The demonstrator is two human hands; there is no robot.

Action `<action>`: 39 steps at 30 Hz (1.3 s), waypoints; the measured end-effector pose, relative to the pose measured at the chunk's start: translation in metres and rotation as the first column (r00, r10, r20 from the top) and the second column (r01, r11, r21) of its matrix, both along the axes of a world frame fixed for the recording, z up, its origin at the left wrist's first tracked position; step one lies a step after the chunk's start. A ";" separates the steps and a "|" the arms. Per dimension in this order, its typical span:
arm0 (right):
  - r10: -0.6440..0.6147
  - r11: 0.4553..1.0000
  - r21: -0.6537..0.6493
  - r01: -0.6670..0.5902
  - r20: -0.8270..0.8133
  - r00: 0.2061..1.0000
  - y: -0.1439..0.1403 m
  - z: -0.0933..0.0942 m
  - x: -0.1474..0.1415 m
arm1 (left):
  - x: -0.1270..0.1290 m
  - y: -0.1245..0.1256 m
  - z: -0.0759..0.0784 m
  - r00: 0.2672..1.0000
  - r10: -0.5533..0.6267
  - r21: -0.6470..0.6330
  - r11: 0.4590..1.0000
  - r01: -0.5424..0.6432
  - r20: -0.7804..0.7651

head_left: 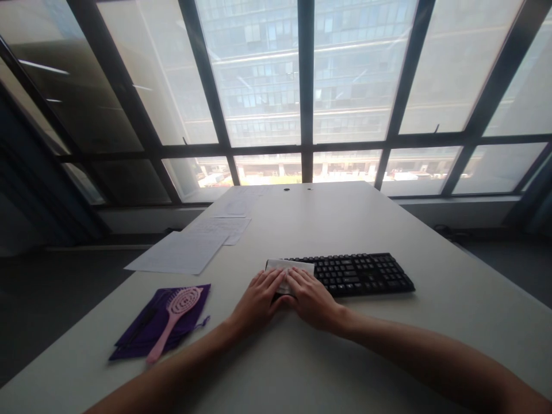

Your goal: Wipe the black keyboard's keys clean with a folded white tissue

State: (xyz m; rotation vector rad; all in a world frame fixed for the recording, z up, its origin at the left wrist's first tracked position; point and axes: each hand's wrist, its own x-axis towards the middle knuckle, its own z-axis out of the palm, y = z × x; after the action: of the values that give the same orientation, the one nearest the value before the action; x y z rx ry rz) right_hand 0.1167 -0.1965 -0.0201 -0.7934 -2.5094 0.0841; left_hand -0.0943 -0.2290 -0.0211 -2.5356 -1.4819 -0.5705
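Left hand (260, 294) and right hand (311, 298) meet here, fingers (299, 278) laid over the cloth (288, 264), whether clamped on it I can't tell, the cloth right beneath them atop the keyboard (361, 274), which stretches out to their right, the brush (184, 300) off to their left.

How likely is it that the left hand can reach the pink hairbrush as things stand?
Probably yes: the hairbrush lies uncovered on the purple pouch, with nothing between, though the left hand would have to leave the white cloth.
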 end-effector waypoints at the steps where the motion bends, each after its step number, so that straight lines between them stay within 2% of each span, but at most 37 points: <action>1: -0.017 1.000 -0.008 0.017 -0.005 1.000 0.002 0.002 0.001 | 0.000 -0.001 0.001 1.000 0.027 0.011 1.000 -0.027 0.004; 3: -0.050 0.999 -0.016 0.050 0.003 0.999 0.007 0.006 0.000 | -0.001 -0.002 0.001 0.998 0.069 0.030 0.997 -0.069 0.010; 6: -0.062 0.998 -0.026 0.063 0.036 0.997 0.013 0.007 -0.006 | -0.004 0.002 0.000 0.998 0.051 0.038 0.998 -0.052 0.020; 12: -0.089 0.996 -0.025 0.091 0.048 0.995 0.024 0.008 -0.019 | -0.007 0.016 -0.001 0.997 0.054 -0.046 0.998 -0.052 0.054; 18: -0.036 0.999 -0.012 0.037 0.061 0.997 0.028 0.013 -0.017 | -0.007 0.019 -0.001 0.995 0.061 -0.076 0.996 -0.055 0.079; 25: -0.034 0.999 0.022 0.033 0.049 0.998 0.032 0.006 -0.016 | -0.006 0.020 -0.003 0.994 0.052 -0.063 0.997 -0.046 0.094; 33: -0.042 0.999 0.035 0.040 0.063 0.997 0.030 0.005 -0.015 | -0.007 0.021 -0.006 0.995 0.049 -0.053 0.998 -0.045 0.088; 39: -0.036 0.998 0.046 0.033 0.073 0.997 0.017 0.001 -0.012 | -0.008 0.015 -0.004 0.999 0.029 -0.067 0.997 -0.027 0.020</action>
State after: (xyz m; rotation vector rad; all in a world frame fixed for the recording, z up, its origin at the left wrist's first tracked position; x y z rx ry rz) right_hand 0.1052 -0.1793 -0.0191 -0.8353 -2.5562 -0.0133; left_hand -0.1018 -0.2140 -0.0247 -2.5622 -1.5668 -0.5544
